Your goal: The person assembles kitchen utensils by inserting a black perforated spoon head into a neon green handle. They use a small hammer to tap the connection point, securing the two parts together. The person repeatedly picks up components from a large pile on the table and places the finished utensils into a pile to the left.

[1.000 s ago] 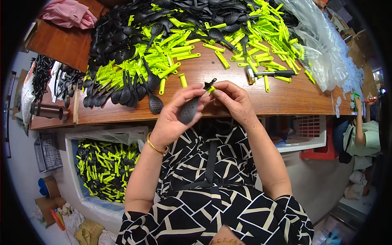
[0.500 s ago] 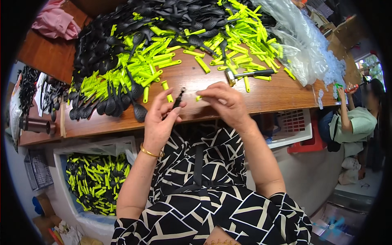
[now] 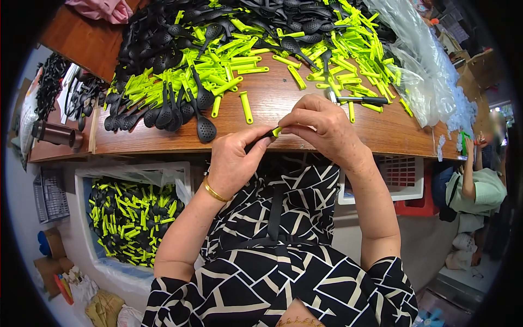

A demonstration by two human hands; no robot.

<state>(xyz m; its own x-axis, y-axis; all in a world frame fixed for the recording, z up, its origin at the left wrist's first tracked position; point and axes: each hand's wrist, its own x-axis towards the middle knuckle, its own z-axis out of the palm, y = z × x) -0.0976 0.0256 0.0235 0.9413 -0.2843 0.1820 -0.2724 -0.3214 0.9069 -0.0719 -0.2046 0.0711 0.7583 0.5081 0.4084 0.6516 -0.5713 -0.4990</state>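
Note:
Just over the table's near edge, my left hand (image 3: 237, 158) is closed around a black utensil (image 3: 263, 139) of which only a short stretch of stem shows; the rest is hidden in the palm. My right hand (image 3: 324, 128) pinches a lime-green handle sleeve (image 3: 277, 132), mostly covered by the fingers. The sleeve's end meets the tip of the black stem; how far one sits inside the other is hidden. Beyond my hands lie a loose green handle sleeve (image 3: 246, 107), a black slotted spoon (image 3: 206, 129) and a hammer (image 3: 359, 100).
Heaped black spoons (image 3: 158, 46) and green sleeves (image 3: 229, 59) cover the table's far side. Clear plastic bags (image 3: 422, 82) lie at right. A lined bin (image 3: 136, 223) of green-handled pieces stands below left, a white crate (image 3: 403, 180) below right. A person (image 3: 476, 185) works at far right.
My two hands, apart before, have come together, joining the green sleeve to the black stem's tip. The whole view has shifted slightly, with the table appearing further right.

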